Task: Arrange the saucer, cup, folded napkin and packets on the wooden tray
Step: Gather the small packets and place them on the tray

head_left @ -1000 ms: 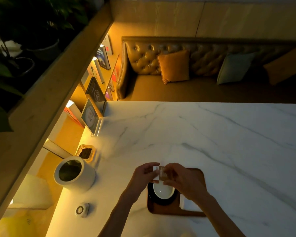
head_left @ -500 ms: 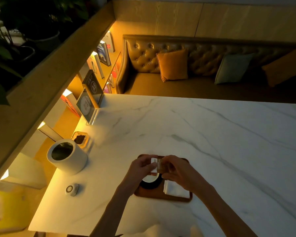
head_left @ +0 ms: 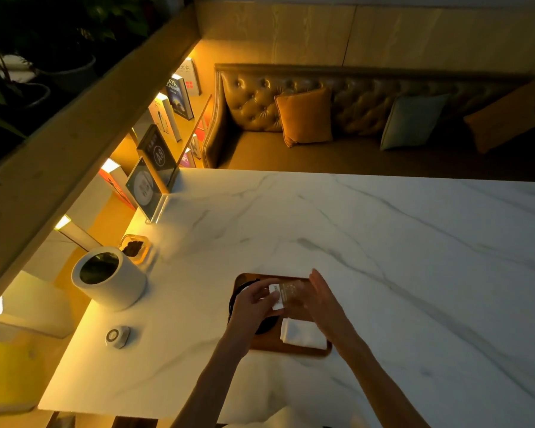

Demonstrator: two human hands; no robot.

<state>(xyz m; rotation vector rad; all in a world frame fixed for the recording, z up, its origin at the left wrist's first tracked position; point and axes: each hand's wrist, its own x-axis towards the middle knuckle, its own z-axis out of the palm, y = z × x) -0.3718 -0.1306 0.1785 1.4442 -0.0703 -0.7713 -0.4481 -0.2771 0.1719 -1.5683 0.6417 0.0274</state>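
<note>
A wooden tray (head_left: 291, 350) lies on the white marble table, near its front edge. On its left part the rim of a dark saucer (head_left: 233, 299) shows; the cup is hidden under my left hand (head_left: 252, 307). A folded white napkin (head_left: 300, 333) rests on the tray's near right corner. Over the tray's far right part, my left fingers pinch a white packet (head_left: 276, 297). A brown packet (head_left: 294, 291), blurred, sits right beside it against my right hand (head_left: 325, 301). That hand's fingers are stretched out; whether its thumb grips the brown packet is unclear.
A white cylindrical container (head_left: 108, 278) stands left of the tray, with a small glass dish (head_left: 135, 248) behind it and a small round device (head_left: 118, 336) in front. An acrylic sign stand (head_left: 150, 186) occupies the far left corner. A cushioned bench runs behind the table.
Both hands have lowered and shifted toward the tray's far right with the packets. My right fingers have stretched out from a closed pinch. The camera has pulled back.
</note>
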